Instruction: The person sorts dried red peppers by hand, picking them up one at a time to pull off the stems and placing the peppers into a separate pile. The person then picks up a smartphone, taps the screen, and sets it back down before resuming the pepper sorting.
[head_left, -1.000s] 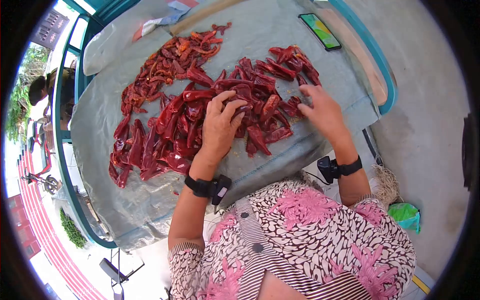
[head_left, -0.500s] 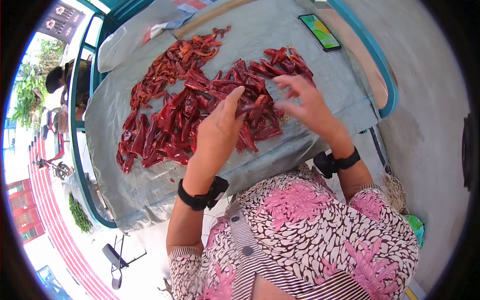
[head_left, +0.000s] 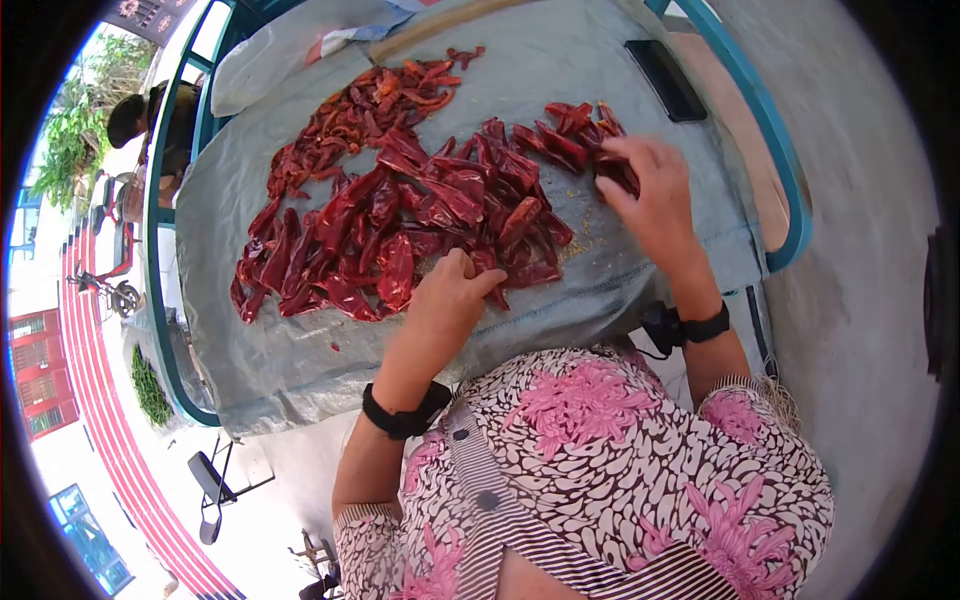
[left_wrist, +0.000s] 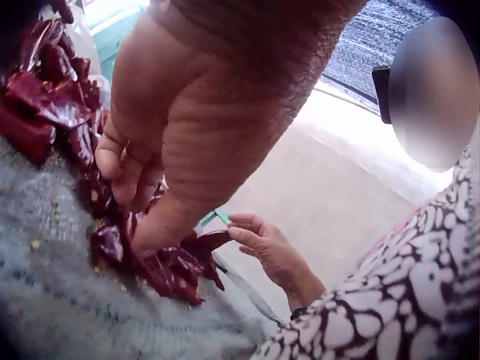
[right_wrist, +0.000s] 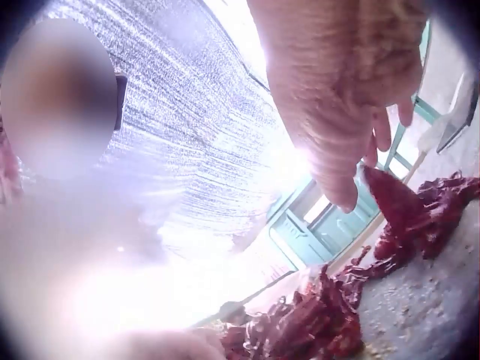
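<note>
A large heap of glossy, leathery red peppers (head_left: 380, 225) lies across the sheet in the head view. My left hand (head_left: 445, 295) is at its near edge, thumb and curled fingers pinching a red pepper (left_wrist: 109, 244) low on the sheet. Farther right, my right hand (head_left: 655, 195) is over a small group of peppers (head_left: 565, 140), its fingers blurred. Both wrist views show one red pepper (right_wrist: 394, 202) tilted up, its tip at the right thumb and fingertips, pinched there.
Smaller, shrivelled orange-red peppers (head_left: 375, 105) form a heap at the back left. A phone (head_left: 665, 80) with a dark screen lies at the back right. Pale seeds (head_left: 585, 240) are scattered on the grey sheet (head_left: 330, 375). Teal metal rails (head_left: 785, 190) flank it. Another person (head_left: 165, 130) is beyond the left rail.
My left hand has dropped from above the heap to its near edge. The right hand went left, then came back right over the small group. The phone screen has gone dark.
</note>
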